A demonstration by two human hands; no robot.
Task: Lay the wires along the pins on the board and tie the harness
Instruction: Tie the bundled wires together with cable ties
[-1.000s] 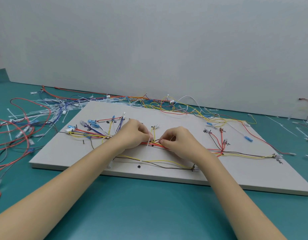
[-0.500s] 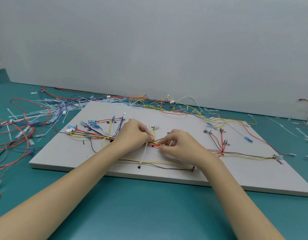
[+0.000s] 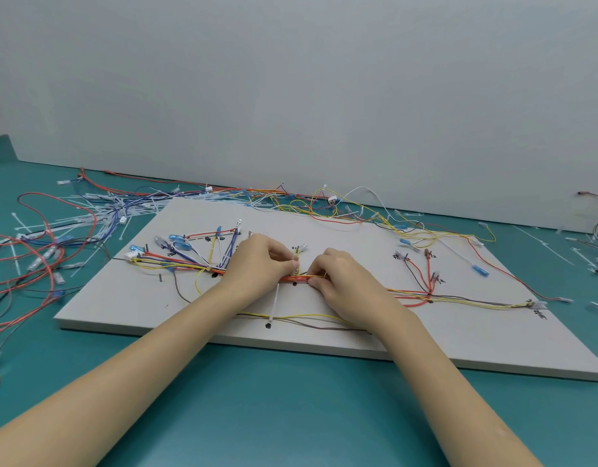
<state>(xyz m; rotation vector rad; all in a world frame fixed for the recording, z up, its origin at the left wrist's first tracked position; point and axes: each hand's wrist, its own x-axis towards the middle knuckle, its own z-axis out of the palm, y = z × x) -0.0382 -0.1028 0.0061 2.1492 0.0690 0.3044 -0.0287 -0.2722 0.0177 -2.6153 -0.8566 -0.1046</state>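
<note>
nearest the front edge of the worktop (image 3: pixel 290 416), two bare forearms reach forward over the teal surface onto a white board (image 3: pixel 324 230) that lies flat on it. along the board's near edge a yellow wire (image 3: pixel 301 317) and a dark brown wire (image 3: pixel 311 326) run side by side, with a black dot (image 3: pixel 268 325) just below them. a white cable tie (image 3: pixel 276 303) hangs down from the bundle toward that dot. at the board's middle, the left hand (image 3: pixel 257 264) has its fingers curled, pinching at the top of the tie where it meets the wire harness (image 3: pixel 297 279); the right hand (image 3: pixel 344 278), fingers also curled, pinches the orange and yellow bundle just beside it. the harness fans out toward the board's left edge into blue connectors (image 3: pixel 179 242), and toward the right edge into red branches (image 3: pixel 422 281). beyond the far edge and off the left side, loose wires (image 3: pixel 38 251) and spare ties lie tangled on the worktop against a pale wall (image 3: pixel 290 96).
</note>
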